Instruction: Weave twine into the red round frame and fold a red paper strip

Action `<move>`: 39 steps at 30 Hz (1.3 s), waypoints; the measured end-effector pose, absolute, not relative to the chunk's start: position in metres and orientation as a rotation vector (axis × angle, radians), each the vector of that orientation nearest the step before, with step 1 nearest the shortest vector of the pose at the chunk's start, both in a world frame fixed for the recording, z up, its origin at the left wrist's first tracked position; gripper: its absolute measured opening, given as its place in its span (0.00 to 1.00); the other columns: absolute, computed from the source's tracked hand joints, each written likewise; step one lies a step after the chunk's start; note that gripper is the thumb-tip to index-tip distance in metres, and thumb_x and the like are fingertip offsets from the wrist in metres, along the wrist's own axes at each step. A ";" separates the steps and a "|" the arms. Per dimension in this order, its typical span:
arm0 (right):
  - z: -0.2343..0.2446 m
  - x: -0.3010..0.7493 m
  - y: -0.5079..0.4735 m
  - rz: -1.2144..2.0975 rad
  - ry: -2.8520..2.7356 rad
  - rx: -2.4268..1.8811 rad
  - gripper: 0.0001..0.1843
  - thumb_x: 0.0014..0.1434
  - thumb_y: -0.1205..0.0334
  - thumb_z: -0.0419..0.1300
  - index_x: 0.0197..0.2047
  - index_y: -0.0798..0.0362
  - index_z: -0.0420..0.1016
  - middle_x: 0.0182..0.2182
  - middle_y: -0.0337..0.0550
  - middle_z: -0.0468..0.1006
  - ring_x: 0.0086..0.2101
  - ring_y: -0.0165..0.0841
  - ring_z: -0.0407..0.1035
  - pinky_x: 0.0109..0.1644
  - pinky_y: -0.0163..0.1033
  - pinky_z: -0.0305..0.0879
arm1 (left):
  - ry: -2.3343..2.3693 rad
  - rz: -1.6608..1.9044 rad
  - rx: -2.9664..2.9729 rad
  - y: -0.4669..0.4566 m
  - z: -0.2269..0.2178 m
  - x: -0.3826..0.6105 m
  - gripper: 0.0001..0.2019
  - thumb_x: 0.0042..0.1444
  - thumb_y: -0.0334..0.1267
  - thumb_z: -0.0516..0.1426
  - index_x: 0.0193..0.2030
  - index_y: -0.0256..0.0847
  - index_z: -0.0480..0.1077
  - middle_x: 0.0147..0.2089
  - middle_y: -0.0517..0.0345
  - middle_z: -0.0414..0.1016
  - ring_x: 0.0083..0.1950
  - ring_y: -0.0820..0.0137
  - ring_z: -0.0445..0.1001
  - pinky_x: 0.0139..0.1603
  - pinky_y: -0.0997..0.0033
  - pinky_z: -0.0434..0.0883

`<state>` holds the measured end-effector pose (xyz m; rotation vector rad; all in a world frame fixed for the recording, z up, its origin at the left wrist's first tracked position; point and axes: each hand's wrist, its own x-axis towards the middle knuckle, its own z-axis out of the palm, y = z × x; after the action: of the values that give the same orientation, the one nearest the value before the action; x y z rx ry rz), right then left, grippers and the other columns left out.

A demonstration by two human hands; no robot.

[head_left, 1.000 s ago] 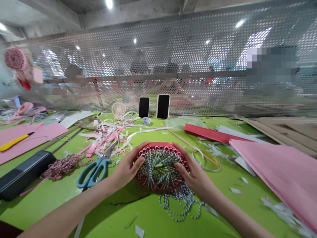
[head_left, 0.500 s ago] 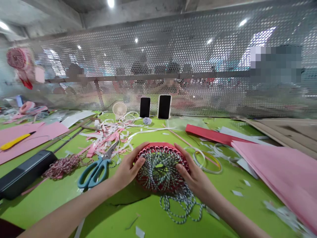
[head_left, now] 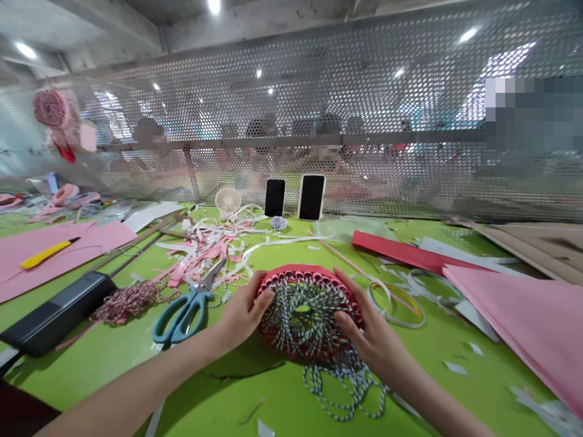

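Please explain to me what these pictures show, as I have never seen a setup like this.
There is no machine here, just a person's bare hands. One camera, worn on the head, looks forward and down. The left hand and right hand hold opposite sides of a round red piece, strung with dark-and-white cord; loose loops of that cord trail below. On the green table lie blue-handled scissors, a tangle of reddish cord and a pink sheet at the right. Two phones stand upright towards the back.
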<state>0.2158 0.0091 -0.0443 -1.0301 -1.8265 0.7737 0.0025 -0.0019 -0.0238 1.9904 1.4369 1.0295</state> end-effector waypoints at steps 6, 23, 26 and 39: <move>-0.039 0.216 0.006 0.719 -1.820 -1.038 0.29 0.57 0.47 0.47 0.60 0.44 0.50 0.55 0.50 0.64 0.53 0.43 0.60 0.53 0.54 0.59 | 1.371 1.027 2.060 -0.002 -0.023 0.002 0.26 0.56 0.57 0.40 0.47 0.37 0.61 0.34 0.50 0.73 0.34 0.64 0.71 0.33 0.66 0.66; -0.046 0.216 0.006 0.621 -1.822 -1.004 0.31 0.57 0.51 0.49 0.62 0.43 0.44 0.57 0.50 0.60 0.55 0.46 0.57 0.52 0.57 0.58 | 1.250 1.119 2.187 -0.003 -0.019 0.003 0.20 0.60 0.44 0.44 0.58 0.47 0.54 0.51 0.52 0.68 0.47 0.64 0.68 0.47 0.63 0.66; -0.045 0.217 0.008 0.582 -1.850 -0.951 0.27 0.58 0.52 0.49 0.60 0.43 0.51 0.54 0.49 0.64 0.52 0.45 0.60 0.50 0.55 0.61 | 1.245 1.139 2.202 -0.003 -0.019 0.004 0.19 0.60 0.43 0.44 0.57 0.46 0.56 0.50 0.52 0.69 0.47 0.65 0.68 0.47 0.65 0.66; -0.030 0.219 0.011 0.733 -1.915 -0.987 0.31 0.59 0.53 0.48 0.62 0.45 0.40 0.57 0.50 0.60 0.56 0.42 0.55 0.55 0.55 0.55 | 1.268 1.145 2.006 0.003 -0.022 0.007 0.24 0.58 0.47 0.44 0.61 0.44 0.49 0.59 0.50 0.60 0.58 0.62 0.58 0.57 0.63 0.58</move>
<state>0.2195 0.0106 -0.0304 -0.9875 -1.9149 0.7325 0.0067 0.0030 -0.0217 2.0062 1.2684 1.1447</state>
